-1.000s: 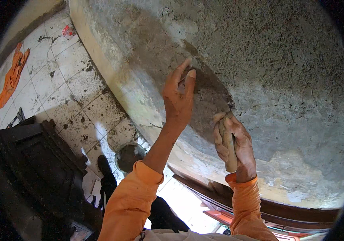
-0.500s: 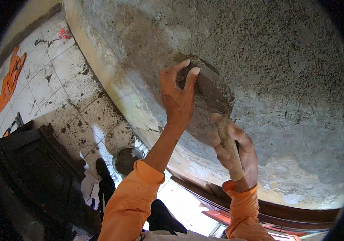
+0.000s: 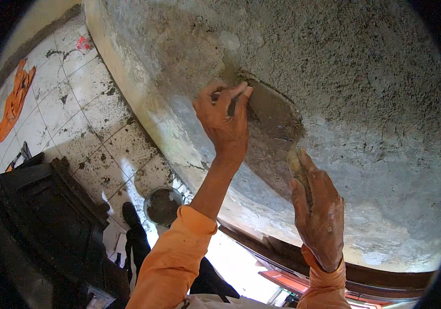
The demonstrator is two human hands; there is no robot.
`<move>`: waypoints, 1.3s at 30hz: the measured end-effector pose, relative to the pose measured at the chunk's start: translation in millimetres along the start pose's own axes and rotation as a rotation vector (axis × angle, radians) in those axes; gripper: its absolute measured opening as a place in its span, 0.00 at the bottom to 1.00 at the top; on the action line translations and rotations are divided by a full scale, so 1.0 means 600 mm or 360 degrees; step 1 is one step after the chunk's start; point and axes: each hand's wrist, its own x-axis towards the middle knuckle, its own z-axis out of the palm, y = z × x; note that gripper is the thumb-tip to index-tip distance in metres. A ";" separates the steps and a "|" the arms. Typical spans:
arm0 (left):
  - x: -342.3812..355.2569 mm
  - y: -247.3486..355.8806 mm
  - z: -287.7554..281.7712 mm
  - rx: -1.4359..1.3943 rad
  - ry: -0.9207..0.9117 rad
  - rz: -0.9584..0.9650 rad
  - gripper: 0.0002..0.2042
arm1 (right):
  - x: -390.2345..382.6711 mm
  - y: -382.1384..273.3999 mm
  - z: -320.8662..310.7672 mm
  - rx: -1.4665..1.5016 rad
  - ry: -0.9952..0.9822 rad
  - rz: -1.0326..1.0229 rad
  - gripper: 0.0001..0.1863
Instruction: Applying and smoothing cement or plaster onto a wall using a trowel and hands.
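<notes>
My left hand point(image 3: 223, 116), its fingers curled with thumb and forefinger together, touches the upper end of what looks like a mortar-coated trowel blade point(image 3: 274, 110) lying against the rough grey plastered wall point(image 3: 364, 67). Lower right, my right hand point(image 3: 318, 211) is wrapped round the tool's pale, dirty handle point(image 3: 297, 165), its back turned up. The blade's outline is hard to separate from a brown, damp-looking patch point(image 3: 179, 56) of the wall. Both forearms have orange sleeves.
Left of the wall, a tiled floor point(image 3: 45, 113) is spattered with dark lumps. On it lie an orange cloth point(image 3: 14, 103) and a small red object point(image 3: 83, 43). A round bucket point(image 3: 164, 206) stands near dark wooden furniture point(image 3: 40, 216). A brown wooden frame point(image 3: 375, 278) runs below the wall.
My right hand has turned from showing its fingers to showing its back and has shifted down and right. My left hand's fingers have curled closer together and moved slightly left.
</notes>
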 end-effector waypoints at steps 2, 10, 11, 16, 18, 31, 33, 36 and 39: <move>-0.006 0.004 0.003 0.0099 -0.0009 -0.0007 0.10 | -0.001 -0.005 -0.004 0.0001 0.0007 0.0001 0.24; -0.027 0.004 0.005 0.0105 0.0051 0.0080 0.09 | -0.021 -0.008 -0.006 0.0022 -0.0057 0.0073 0.23; -0.031 0.004 0.000 0.0126 0.0036 0.0109 0.09 | -0.026 -0.004 0.000 0.0038 -0.0039 0.0071 0.23; -0.084 0.007 -0.014 0.0165 -0.0161 0.0115 0.11 | -0.069 0.010 0.003 -0.0052 -0.0008 0.0165 0.23; -0.094 0.015 -0.029 0.0190 -0.0222 0.0104 0.13 | -0.081 0.021 0.011 0.0099 0.0043 0.0138 0.22; -0.056 0.000 -0.047 0.0345 -0.0257 0.0450 0.22 | -0.047 -0.004 0.055 0.0002 0.0189 -0.0030 0.27; -0.052 0.004 -0.041 0.0374 -0.0273 0.0471 0.22 | -0.041 -0.010 0.056 -0.0033 0.0188 -0.0010 0.27; -0.043 0.004 -0.036 0.0384 -0.0316 0.0461 0.22 | -0.029 -0.020 0.057 -0.0075 0.0184 0.0003 0.26; -0.041 0.001 -0.032 0.0381 -0.0372 0.0504 0.23 | -0.028 -0.028 0.055 -0.0075 0.0165 0.0019 0.26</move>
